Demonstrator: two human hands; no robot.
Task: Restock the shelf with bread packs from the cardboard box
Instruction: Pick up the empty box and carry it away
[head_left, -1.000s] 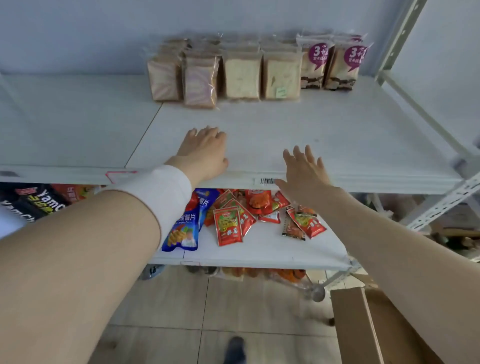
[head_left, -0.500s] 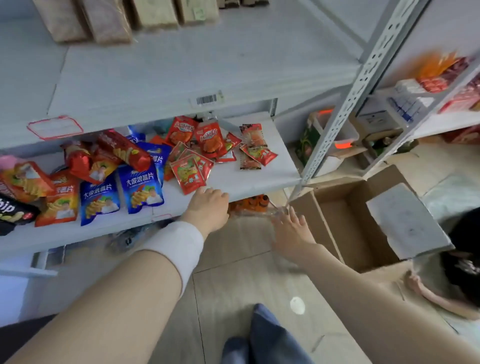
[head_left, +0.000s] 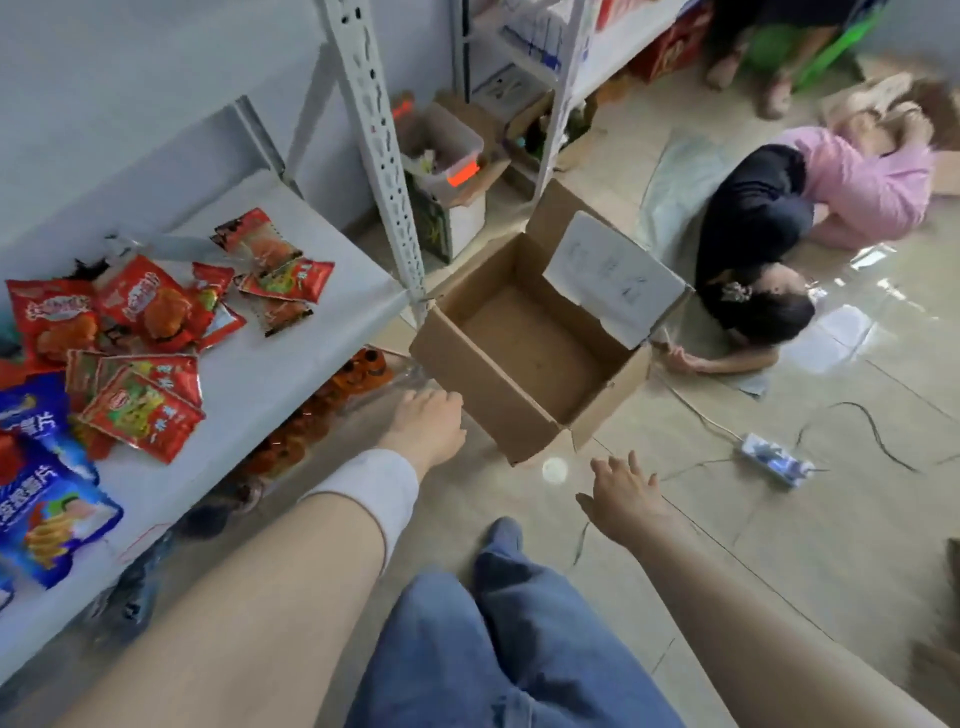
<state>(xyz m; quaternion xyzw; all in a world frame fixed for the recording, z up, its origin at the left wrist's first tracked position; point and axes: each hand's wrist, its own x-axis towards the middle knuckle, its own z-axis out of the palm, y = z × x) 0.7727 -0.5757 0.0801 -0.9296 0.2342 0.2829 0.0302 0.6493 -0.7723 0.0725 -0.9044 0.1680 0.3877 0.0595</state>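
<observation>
The shelf (head_left: 311, 364) is standing just left of the cardboard box (head_left: 483, 400), which is sitting open on the floor (no bread packs are showing inside it). The left hand (head_left: 426, 426) is hovering beside the box's near-left wall, fingers relaxed and empty. The right hand (head_left: 623, 493) is hanging before its near corner, fingers spread, empty. A reach for a pack seems to be starting, so the next move is calling for a check of the box.

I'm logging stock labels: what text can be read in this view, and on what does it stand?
"薯片": the end of the white print on the blue chip bag; the start is cut off by the frame edge.
Red snack packets: print too blurred to read.
Paper sheet on the cardboard box flap: faint marks, unreadable.
Nothing else is legible.
</observation>
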